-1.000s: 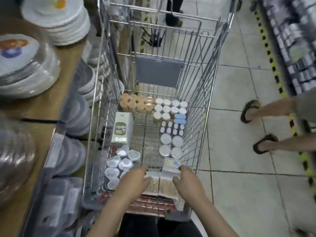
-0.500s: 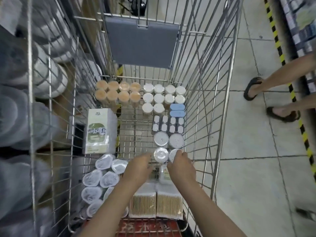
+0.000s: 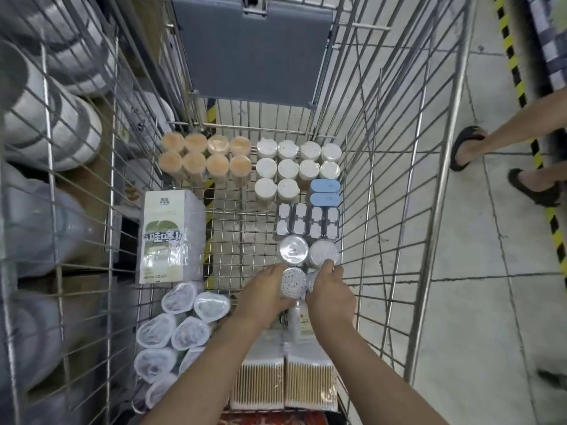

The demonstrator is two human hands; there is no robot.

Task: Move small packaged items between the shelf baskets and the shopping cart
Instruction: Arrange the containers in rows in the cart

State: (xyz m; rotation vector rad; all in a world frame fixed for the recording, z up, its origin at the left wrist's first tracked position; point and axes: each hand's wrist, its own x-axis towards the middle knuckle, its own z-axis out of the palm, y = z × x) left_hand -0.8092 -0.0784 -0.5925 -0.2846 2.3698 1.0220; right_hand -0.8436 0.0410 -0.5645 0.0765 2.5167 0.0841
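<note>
Both hands have reached deeper into the shopping cart (image 3: pixel 435 167) since a second ago, leaving the flat swab packs (image 3: pixel 283 383) at the near end and closing on the round speckled-lid tubs by the right wall. Now the left hand (image 3: pixel 264 297) curls its fingers round the near-left tub (image 3: pixel 293 283), lifted a little toward the camera, while the right hand (image 3: pixel 329 294) grips the tub beside it, which is mostly hidden under the fingers, so I cannot tell how firm that hold is. Two more tubs of the same kind (image 3: pixel 308 253) stand just beyond, touching the row of small white boxes (image 3: pixel 306 220). My guess is that these two tubs are being picked up for the shelf baskets, which are not clearly in view. The risk from here is in the lift: the tubs stand tight together, and a tub dragged sideways could tip its neighbours or knock the white boxes out of line. The lids look smooth and the grips sit high, so a tub could slip and fall onto the wire floor. The right wrist is near the cart's wire wall and could catch on it.
</note>
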